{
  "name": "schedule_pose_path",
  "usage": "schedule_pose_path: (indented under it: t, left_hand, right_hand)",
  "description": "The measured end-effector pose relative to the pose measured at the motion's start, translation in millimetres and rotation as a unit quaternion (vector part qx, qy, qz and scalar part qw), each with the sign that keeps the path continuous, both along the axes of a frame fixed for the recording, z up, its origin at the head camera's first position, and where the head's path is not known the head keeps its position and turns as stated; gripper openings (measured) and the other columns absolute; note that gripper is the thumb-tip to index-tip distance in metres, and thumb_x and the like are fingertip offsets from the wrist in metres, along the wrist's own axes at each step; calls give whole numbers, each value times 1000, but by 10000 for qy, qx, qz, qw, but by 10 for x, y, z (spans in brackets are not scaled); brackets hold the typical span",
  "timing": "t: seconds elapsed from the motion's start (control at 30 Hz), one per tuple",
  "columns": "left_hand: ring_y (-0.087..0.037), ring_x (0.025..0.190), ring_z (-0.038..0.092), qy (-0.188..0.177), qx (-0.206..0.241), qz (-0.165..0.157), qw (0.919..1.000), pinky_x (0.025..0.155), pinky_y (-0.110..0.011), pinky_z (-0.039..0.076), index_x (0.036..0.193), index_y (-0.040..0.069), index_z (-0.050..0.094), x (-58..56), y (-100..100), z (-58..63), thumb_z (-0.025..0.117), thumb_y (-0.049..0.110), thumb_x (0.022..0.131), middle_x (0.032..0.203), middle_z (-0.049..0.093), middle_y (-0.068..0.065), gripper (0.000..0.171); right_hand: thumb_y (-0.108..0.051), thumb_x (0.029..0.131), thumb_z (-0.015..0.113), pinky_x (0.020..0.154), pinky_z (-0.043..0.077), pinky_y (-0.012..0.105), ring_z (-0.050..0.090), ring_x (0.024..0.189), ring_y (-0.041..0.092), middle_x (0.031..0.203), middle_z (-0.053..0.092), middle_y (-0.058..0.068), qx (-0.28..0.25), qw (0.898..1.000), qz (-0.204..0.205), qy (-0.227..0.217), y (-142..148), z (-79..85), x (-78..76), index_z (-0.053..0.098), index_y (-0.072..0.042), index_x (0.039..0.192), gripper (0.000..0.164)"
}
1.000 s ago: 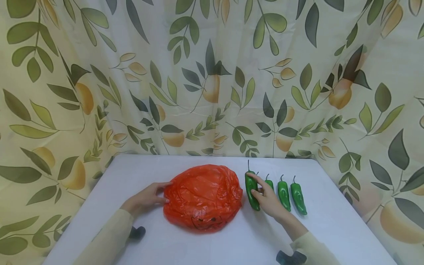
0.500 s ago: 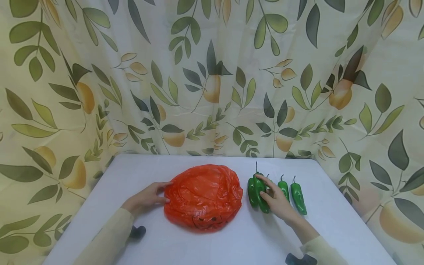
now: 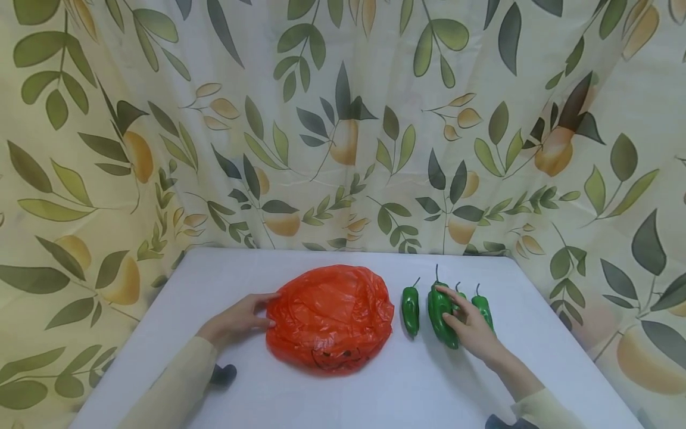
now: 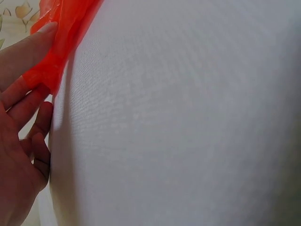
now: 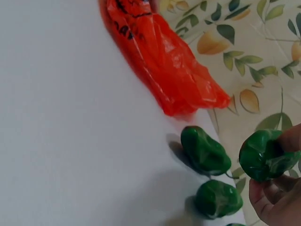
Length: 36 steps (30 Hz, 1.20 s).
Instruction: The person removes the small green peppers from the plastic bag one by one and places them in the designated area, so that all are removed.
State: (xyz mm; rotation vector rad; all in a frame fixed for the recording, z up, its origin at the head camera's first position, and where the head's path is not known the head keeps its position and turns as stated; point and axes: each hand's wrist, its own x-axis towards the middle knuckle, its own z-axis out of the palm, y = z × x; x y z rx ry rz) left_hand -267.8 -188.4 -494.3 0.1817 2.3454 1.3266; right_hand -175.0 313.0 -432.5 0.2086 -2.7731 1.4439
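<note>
A red plastic bag (image 3: 329,319) with black printing lies puffed up on the white table. My left hand (image 3: 241,319) holds its left edge; in the left wrist view the thumb (image 4: 35,47) lies over the red film and some fingertips show through it. Farther right, my right hand (image 3: 471,328) grips a glossy green pepper (image 3: 440,316) between thumb and fingers, stem pointing away. The right wrist view shows this pepper (image 5: 258,157) lifted above the others. Another green pepper (image 3: 410,311) lies between bag and right hand. More are partly hidden behind that hand.
One green pepper (image 3: 484,310) lies at the right end of the row. The white table (image 3: 343,405) ends at the back against a curtain (image 3: 343,149) printed with leaves and fruit. Dark rounded pieces (image 3: 224,374) show at the wrists.
My right hand has moved right with the pepper, away from the bag, uncovering the pepper nearest the bag. The left hand and the bag look the same.
</note>
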Motion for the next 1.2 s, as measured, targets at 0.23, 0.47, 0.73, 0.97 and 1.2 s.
schedule_pose_path:
  t: [0.23,0.47,0.73,0.97,1.2]
  left_hand:
    - [-33,151,34,94,3,-89,9999,120,-63,31,145,34,55,-11,6,-1,84,20,81,158,47,-1,72]
    - [-34,151,33,119,-27,-103,9999,120,-63,31,146,33,54,-6,8,22,83,20,81,158,46,-2,73]
    - [-35,152,31,-40,42,-42,10000,121,-65,28,147,33,54,5,4,13,84,20,80,159,45,-2,74]
    - [-35,151,33,54,-51,-52,10000,120,-64,31,147,33,54,6,-9,4,83,21,80,159,45,-4,74]
    - [-36,150,33,125,-148,-106,9998,119,-65,31,146,33,54,9,-12,15,84,23,80,158,45,-5,73]
  right_hand:
    - [-1,103,48,96,57,57,46,131,61,157,27,37,181,9995,-210,-118,223,48,30,28,-10,159,60]
    - [-3,104,47,95,53,66,46,130,60,157,28,39,410,9985,-356,-72,508,72,53,25,-8,159,60]
    - [-5,105,44,99,49,68,39,135,61,156,24,42,484,9969,-549,-277,815,73,53,20,-7,160,61]
    - [-2,106,39,108,31,77,18,142,67,161,10,40,227,9944,-739,-717,1078,12,-12,12,-12,162,64]
    - [-2,106,35,112,23,77,7,146,65,163,0,36,218,9891,-991,-1071,1275,-136,-76,11,-10,162,61]
